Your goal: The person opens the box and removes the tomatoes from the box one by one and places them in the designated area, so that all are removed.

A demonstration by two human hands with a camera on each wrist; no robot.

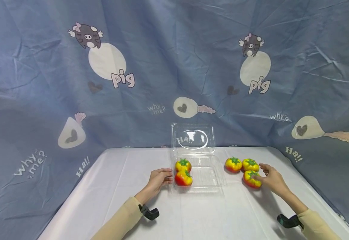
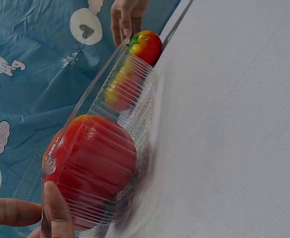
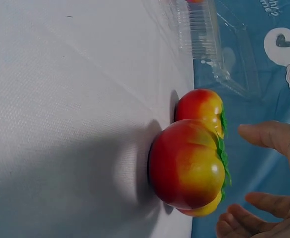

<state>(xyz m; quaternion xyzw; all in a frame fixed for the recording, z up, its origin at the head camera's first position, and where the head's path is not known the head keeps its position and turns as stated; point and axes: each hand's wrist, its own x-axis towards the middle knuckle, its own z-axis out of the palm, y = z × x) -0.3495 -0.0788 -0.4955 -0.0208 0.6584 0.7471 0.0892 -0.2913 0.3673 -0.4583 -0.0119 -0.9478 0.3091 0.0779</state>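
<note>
A clear plastic clamshell box (image 1: 204,173) sits on the table with its lid (image 1: 193,139) raised at the back. Two red-and-yellow tomatoes (image 1: 183,178) lie in its left side, one behind the other. My left hand (image 1: 158,178) pinches the box's left rim between thumb and fingers (image 2: 59,210). To the right of the box, three more such tomatoes (image 1: 233,164) stand close together on the cloth. My right hand (image 1: 273,180) hovers over the nearest tomato (image 3: 187,163), thumb and fingers spread around it, with a gap showing in the right wrist view.
A white cloth (image 1: 126,163) covers the table. Behind it and at both sides hangs a blue curtain (image 1: 156,43) printed with pigs and words; the raised lid stands just before it. Each wrist wears a dark band (image 1: 148,212).
</note>
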